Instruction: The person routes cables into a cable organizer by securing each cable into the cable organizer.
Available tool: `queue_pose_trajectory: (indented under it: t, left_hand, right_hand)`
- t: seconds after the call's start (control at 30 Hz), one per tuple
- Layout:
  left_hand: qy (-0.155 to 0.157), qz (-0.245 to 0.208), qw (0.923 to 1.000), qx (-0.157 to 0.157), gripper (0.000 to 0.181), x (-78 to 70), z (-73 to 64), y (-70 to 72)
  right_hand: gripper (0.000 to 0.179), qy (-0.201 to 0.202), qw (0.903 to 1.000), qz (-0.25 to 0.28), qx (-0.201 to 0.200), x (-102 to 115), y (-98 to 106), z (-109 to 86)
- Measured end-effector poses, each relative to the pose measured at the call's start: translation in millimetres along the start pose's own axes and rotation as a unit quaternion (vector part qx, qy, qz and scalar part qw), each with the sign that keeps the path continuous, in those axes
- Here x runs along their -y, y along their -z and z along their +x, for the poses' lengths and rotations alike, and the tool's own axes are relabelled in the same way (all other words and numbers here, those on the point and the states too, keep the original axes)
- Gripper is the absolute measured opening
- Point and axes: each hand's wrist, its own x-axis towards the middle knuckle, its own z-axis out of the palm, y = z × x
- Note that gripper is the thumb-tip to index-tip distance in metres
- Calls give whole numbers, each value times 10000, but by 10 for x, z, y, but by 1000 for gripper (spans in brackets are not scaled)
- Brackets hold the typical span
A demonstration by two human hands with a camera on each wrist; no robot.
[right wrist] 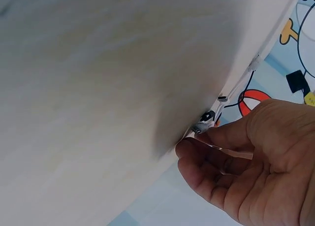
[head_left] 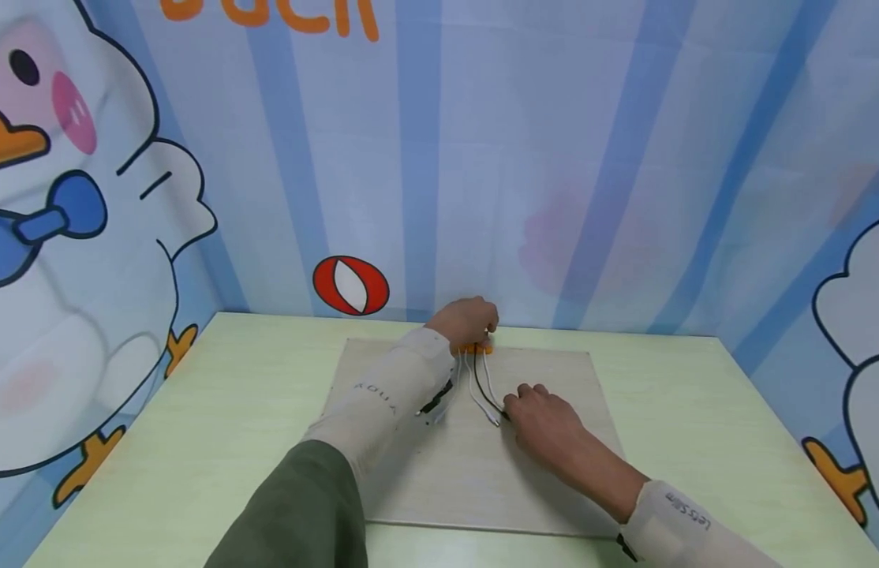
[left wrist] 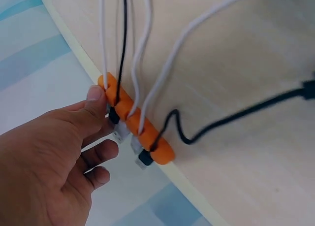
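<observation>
An orange cable holder (left wrist: 134, 120) lies along the board's far edge, with several white and black cables in its slots. Their USB plugs stick out on the far side. My left hand (left wrist: 64, 152) pinches the end white cable (left wrist: 103, 39) at its plug, thumb against the holder's end; the fingers hide most of that plug. Beside it runs a black cable (left wrist: 124, 34). Nearer and to the right, my right hand (head_left: 549, 422) pinches the other end of a white cable (head_left: 488, 379). In the right wrist view, a small metal connector (right wrist: 198, 129) shows at the fingertips.
A pale board (head_left: 439, 489) lies on the light table (head_left: 219, 394). Loose cable ends, one with a black connector (head_left: 434, 401), rest on the board by the left forearm. Behind the table hangs a blue striped cloth (head_left: 482, 158) with duck drawings.
</observation>
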Motion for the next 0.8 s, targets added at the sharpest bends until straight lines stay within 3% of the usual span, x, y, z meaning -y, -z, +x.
queue_pose_trajectory:
  t: [0.1,0.3,0.43,0.6,0.8]
  left_hand:
    - [-8,0,9998,-179,33,46,-95,-26]
    - [355,-273,9956,-823,27,235,-305,-42]
    - [782,-325,9897,-1151,37,396,-503,-14]
    - [1151,-250,9820,-1474,55,625,-871,89]
    - [1579,-56,9703,-1829,67,900,-1442,242]
  right_hand:
    - [7,-73,9999,34,100,-42,6,26]
    - [16,-340,9983,62,466,-220,60,117]
    - [25,-474,9980,242,327,-421,163,125]
    - [37,-638,9957,667,20,-724,356,35]
    - [61,-1010,9894,1012,243,-1016,573,-103]
